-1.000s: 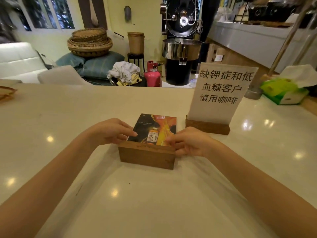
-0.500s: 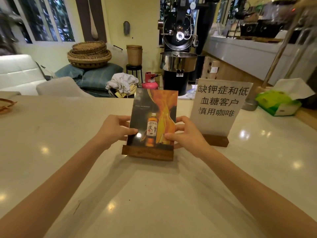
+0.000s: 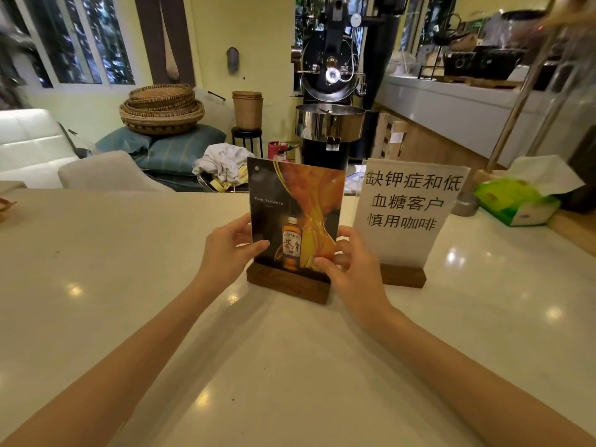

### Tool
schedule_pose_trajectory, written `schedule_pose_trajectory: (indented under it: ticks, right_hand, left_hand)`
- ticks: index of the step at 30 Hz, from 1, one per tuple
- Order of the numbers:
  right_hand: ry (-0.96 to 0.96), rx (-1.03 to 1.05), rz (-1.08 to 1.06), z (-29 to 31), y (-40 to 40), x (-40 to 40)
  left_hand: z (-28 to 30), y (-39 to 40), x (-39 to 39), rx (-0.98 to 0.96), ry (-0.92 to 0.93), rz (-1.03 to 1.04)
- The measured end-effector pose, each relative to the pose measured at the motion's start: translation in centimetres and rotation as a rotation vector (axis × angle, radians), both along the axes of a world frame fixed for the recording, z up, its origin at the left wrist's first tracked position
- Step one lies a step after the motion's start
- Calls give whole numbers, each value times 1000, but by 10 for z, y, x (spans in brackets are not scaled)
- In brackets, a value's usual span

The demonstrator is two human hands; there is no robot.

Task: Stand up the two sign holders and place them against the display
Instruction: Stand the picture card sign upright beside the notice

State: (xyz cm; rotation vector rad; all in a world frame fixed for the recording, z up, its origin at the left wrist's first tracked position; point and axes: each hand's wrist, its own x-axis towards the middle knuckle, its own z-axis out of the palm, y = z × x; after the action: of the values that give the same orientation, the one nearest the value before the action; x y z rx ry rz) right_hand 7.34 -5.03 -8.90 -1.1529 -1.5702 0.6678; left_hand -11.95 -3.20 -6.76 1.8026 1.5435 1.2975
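Note:
A sign holder with a whisky bottle picture (image 3: 295,214) stands upright on its dark wooden base in the middle of the white counter (image 3: 129,269). My left hand (image 3: 229,253) grips its left edge, thumb on the front. My right hand (image 3: 350,264) grips its right edge low down, near the base. A second sign holder with a white card of black Chinese characters (image 3: 408,211) stands upright on its own wooden base just to the right and slightly farther back, touched by neither hand.
A green tissue box (image 3: 516,201) lies at the counter's right, beside a slanted metal pole on a round foot (image 3: 464,204). Beyond the far edge are a black coffee roaster (image 3: 329,101), stacked baskets (image 3: 161,108) on cushions and a white sofa (image 3: 29,140).
The whisky sign holder lay flat on its back a second ago; both hands have tipped it up, and it now stands upright on its base.

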Motion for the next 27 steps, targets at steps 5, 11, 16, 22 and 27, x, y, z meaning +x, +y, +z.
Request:
schedule_pose_trajectory:
  ticks: [5, 11, 16, 22, 27]
  right_hand:
    - [-35, 73, -25, -2, -1, 4]
    - [-53, 34, 25, -1, 0, 6]
    - [-57, -56, 95, 6, -3, 27]
    - [315, -68, -243, 14, 0, 75]
    - [208, -22, -470, 38, 11, 128]
  left_hand:
    - [-4, 6, 7, -4, -60, -11]
    - [-7, 6, 10, -15, -88, 3]
    - [-11, 3, 14, -48, -77, -11]
    - [-15, 0, 22, -63, -34, 15]
    - [-6, -3, 29, -29, -7, 74]
